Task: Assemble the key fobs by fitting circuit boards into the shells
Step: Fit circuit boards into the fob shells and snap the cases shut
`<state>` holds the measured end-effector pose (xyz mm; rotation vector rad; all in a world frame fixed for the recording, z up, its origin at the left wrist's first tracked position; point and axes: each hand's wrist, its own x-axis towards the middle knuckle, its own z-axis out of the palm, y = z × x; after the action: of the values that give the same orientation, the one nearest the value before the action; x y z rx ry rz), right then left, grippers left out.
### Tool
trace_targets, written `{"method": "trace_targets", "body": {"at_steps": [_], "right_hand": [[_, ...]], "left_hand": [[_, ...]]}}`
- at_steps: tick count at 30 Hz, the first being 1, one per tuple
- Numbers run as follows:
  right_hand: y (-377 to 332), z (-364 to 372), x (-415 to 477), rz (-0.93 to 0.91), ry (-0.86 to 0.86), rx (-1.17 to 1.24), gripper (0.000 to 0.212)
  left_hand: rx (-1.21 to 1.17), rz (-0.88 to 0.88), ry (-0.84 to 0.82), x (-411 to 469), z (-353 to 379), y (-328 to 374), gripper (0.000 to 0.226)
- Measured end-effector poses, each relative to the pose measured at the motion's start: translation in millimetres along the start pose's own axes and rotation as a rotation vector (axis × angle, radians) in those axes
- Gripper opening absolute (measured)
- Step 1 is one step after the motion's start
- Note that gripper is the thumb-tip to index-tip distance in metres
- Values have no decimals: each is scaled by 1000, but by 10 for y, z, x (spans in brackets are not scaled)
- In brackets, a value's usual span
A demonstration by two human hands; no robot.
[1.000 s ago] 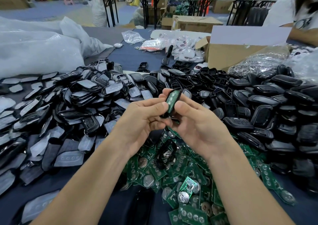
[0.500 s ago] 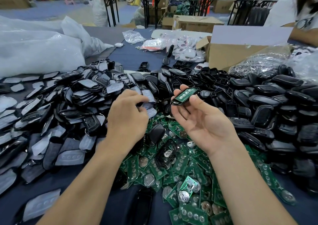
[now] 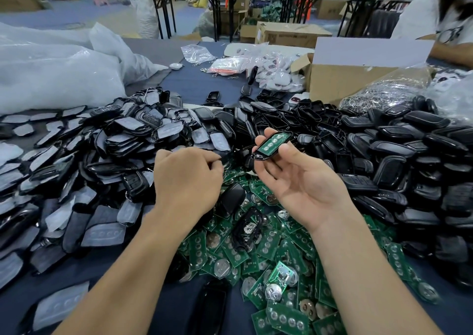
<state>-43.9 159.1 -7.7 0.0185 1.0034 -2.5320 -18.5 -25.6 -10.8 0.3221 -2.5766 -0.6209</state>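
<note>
Hands meet above a dark blue table (image 3: 194, 83) buried in key-fob parts, as I watch the head camera's feed from my remote station. The right hand (image 3: 304, 183) lies palm up, its thumb and curled fingertips pinching a black shell (image 3: 258, 156) raised above the heaps. A green circuit board (image 3: 273, 142) sits inside that shell, its round contacts facing up. The left hand (image 3: 186, 178) is palm down just beside the right, fingers curled under at the spot where 2 heaps meet. I cannot tell whether it has hold of anything.

Beneath both wrists spreads a pile of loose boards (image 3: 268, 245), green, several carrying silver coin cells, with 1 open black casing (image 3: 247, 228) lying on top of them. To the left rises a heap of shell halves (image 3: 133, 140) with grey backs. To the right is a deeper heap of glossy black covers (image 3: 409, 150). Behind the covers stand an open cardboard box (image 3: 340, 81) and, touching it, a clear bag of metal rings (image 3: 384, 94). White plastic sacks (image 3: 51, 78) fill the far left of the table. Another person (image 3: 430, 14) in a white top sits at the far right corner, only partly in frame.
</note>
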Motion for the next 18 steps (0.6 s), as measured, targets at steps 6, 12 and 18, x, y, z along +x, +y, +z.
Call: {"method": "trace_targets", "body": {"at_steps": [6,12,18], "right_hand": [[20,11,25,-4,33,-77,44],[58,42,12,2,-21,-114,24],[42,26,7,11,-22,-138,25]], "left_hand": [[-1011,-328,-101,38,-91,124,26],[-1136,-287,-236,0,-60,158,25],[-1151,-281,-194,1,-57,157,26]]}}
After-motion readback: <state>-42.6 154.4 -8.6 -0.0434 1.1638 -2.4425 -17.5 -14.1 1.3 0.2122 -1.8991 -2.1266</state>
